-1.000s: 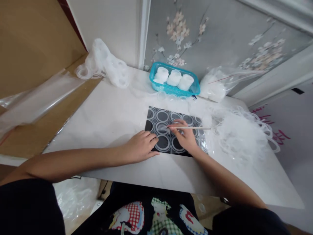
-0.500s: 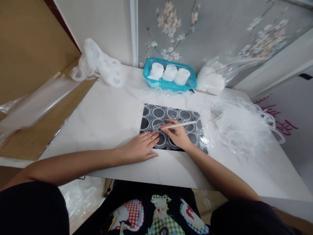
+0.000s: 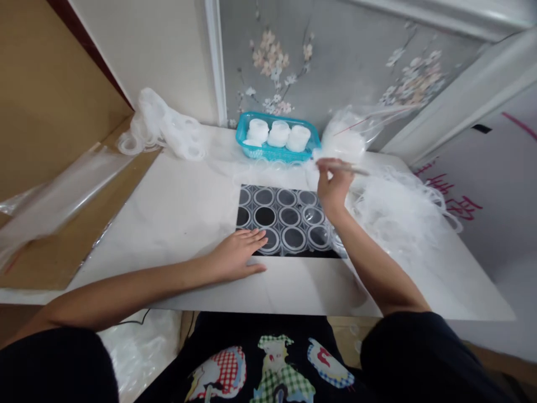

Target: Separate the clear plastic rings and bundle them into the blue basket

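Note:
A black sheet [image 3: 289, 253] printed with rows of grey-white circles lies on the white table. My left hand [image 3: 235, 256] rests flat on its lower left part, fingers stretched out, holding nothing. My right hand [image 3: 335, 187] is at the sheet's upper right corner, closed around a thin pale stick [image 3: 350, 168] that points to the right. Something small and white shows at its fingertips, too blurred to make out. Clear film covers part of the circles on the right side of the sheet.
Behind the sheet stands a blue basket [image 3: 277, 155] with white rolls. A plastic bag [image 3: 344, 140] of white material sits beside it. White rings [image 3: 394, 212] are heaped on the right. More white ringed material [image 3: 176, 131] lies back left, near cardboard [image 3: 46, 260] and clear plastic [image 3: 67, 193].
My right hand has lifted off the middle circles and moved up and right with the stick. The circle it was over now looks plain black. My left hand stays on the sheet; the view has shifted slightly.

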A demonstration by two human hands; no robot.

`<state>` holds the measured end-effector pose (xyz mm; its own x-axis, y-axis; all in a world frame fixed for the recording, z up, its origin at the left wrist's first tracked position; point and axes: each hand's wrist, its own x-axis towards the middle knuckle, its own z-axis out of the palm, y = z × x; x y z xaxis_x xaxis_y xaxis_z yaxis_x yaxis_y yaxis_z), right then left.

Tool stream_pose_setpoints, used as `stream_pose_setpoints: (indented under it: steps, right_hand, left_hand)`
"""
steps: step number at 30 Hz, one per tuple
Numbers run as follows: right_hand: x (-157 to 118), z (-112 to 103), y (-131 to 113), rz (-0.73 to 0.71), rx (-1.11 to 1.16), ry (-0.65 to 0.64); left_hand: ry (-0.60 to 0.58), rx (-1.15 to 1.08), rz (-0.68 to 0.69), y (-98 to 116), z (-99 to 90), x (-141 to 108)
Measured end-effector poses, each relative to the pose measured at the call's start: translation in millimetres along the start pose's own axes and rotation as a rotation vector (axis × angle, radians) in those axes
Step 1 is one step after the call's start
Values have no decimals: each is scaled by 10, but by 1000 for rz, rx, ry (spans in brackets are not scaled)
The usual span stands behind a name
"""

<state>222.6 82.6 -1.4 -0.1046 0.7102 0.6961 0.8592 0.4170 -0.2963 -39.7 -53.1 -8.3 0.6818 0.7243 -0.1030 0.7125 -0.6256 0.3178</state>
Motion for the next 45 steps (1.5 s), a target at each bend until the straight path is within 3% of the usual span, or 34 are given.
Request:
stream_pose_setpoints:
  steps: [4,7,11,16,39,42,45]
  right_hand:
    - [-408,-195,62,2,308,-356]
    - [-744,-235,-16,100,547,-486]
    - [-807,-189,-64,170,587,-526]
    - [-758,-174,-42,180,607,-541]
    - [-794,-193,-71,175,624,-516]
    - [-854,-206,-105,127,557,-521]
    - [-771,-203,-86,-32,395,-514]
  left_hand:
    - [174,-50,32,17,-53,137]
    - [237,11,163,88,17,321]
    - [166,107,222,138,220,495]
    - [152,107,186,92,342,474]
    - [200,42,187,92,311,501]
    - [183,22,180,107,274,514]
    - [141,-18,161,128,210,529]
